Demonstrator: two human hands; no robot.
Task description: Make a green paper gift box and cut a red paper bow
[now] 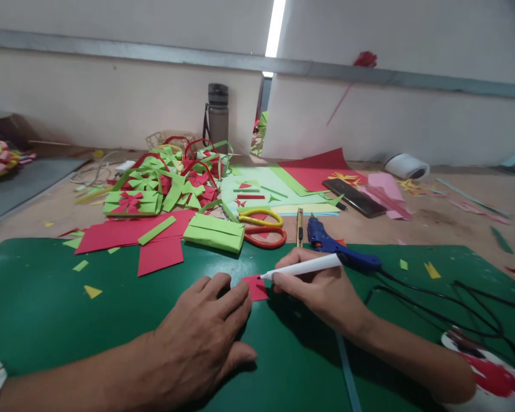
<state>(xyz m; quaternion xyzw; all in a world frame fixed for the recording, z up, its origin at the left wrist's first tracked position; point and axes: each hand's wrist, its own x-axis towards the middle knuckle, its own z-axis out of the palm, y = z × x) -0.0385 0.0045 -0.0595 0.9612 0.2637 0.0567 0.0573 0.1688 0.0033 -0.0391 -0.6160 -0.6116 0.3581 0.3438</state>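
Note:
A small red paper square (pixel 256 288) lies on the green cutting mat. My left hand (pixel 212 326) rests palm down with its fingertips over the square's left edge, thumb held apart and fingers lying flat. A white marker pen (pixel 302 266) is pinched in my right hand (pixel 315 292), its dark tip touching the upper part of the square, where a small dark mark shows. Just beyond the hands sits a folded light-green paper purse (pixel 214 232). Scissors (pixel 264 229) with one yellow and one orange handle loop lie beside it, near a box cutter (pixel 300 226).
A blue glue gun (pixel 339 246) with a black cord (pixel 446 312) lies to the right. Red and green paper purses (pixel 154 186) are heaped at back left, before a grey bottle (pixel 218 117). A phone (pixel 354 198), coloured sheets (pixel 317 169) and paper scraps (pixel 92 292) lie around the mat (pixel 47 343).

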